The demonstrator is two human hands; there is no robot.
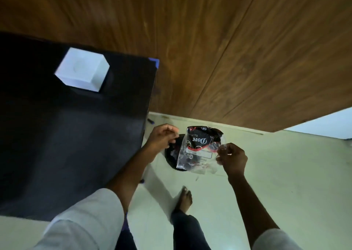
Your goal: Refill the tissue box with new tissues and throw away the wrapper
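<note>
A white cube-shaped tissue box (82, 69) stands on the black table (57, 135) at the upper left. My right hand (231, 158) pinches the right edge of a clear plastic wrapper (200, 149) printed black and red with "Dove". The wrapper hangs over a round black bin (170, 158) on the floor. My left hand (163, 135) is just left of the wrapper, fingers curled, thumb and forefinger pinched together; whether it touches the wrapper I cannot tell.
The table's right edge runs beside my left forearm. A wood-panelled wall (228, 49) rises behind the pale floor (285, 183). My bare foot (184, 198) stands just below the bin.
</note>
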